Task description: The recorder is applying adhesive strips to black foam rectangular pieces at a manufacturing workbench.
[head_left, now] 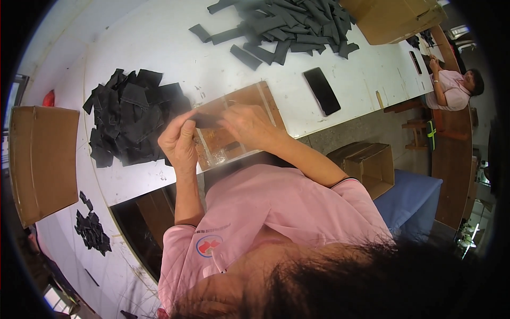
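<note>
White tabletop (154,42), and at 1 o'clock from the hands sprawls a heap of dark strips (292,26); at 9 o'clock, a black cloth pile (130,114). Below, a brown board (212,149). Now the left hand (178,139) and right hand (248,125), both pinching, 1 at each end of 1 small dark piece (206,120) above the board's 9 o'clock side.

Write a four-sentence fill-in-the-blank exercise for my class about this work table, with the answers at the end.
1. The left hand and the right hand hold a dark piece above a board coloured ____.
2. Of these two hands, the heap of black pieces lies nearer the ____ one.
3. The phone lies on the table, to the person's ____.
4. The person's shirt is coloured ____.

Missing words: brown; left; right; pink.
</note>
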Demonstrator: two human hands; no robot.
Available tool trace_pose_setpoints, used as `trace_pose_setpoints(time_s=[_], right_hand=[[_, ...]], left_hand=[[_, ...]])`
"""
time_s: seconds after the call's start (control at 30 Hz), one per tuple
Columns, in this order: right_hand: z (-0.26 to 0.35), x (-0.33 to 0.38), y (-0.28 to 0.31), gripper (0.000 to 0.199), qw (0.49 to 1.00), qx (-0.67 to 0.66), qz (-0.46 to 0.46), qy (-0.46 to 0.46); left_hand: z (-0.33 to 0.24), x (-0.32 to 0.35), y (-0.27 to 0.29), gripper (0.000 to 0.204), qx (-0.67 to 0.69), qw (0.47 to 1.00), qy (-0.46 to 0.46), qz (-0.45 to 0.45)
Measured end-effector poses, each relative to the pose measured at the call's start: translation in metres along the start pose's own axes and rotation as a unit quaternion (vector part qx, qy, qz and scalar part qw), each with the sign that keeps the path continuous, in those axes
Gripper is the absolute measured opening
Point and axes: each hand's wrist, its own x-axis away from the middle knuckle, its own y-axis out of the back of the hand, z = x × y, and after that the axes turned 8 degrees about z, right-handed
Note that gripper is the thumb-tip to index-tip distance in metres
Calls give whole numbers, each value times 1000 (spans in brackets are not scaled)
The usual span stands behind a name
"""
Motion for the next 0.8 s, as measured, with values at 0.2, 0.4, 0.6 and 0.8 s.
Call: trace_pose_setpoints(time_s=[0.2,0.4,0.6,0.8], right_hand=[[-28,21,-46,14,994,-81,-75,-18],[-40,59,-52,19,995,-88,-37,-21],[-12,9,-1,26,992,-118,-50,-7],[-8,-5,6,24,999,-9,14,34]], left_hand=[[-4,-5,-16,17,-59,998,-22,-7],[-24,-8,-18,20,-45,998,-1,51],[-23,-13,-12,13,-37,996,-2,77],[-17,-14,-4,8,51,997,-12,50]])
